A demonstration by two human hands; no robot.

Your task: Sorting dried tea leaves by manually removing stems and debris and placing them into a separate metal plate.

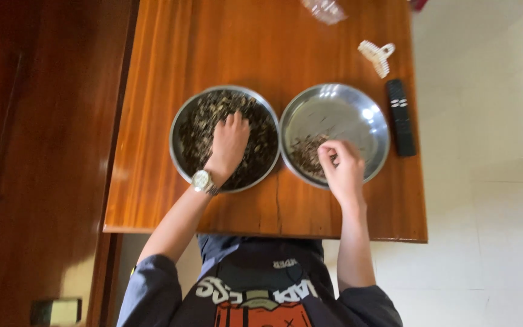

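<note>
Left plate: round steel, heaped with dark seeds; no long axis.
Left hand: fingers flat, spread on the heap.
Right hand: fingertips pinched over the small pile in the right plate.

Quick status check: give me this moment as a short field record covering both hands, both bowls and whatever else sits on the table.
left hand: palm down, resting in the dark, seed-like bits; wristwatch on the wrist
right hand: fingers curled over the small pile; whether it pinches anything cannot be told
left bowl: round, metal, nearly full of the dark bits
right bowl: round, metal, mostly bare, small pile at its near left side
bowls: side by side, rims close together
table: reddish wood
other items: white hair claw, black remote, clear plastic piece at far edge
</note>
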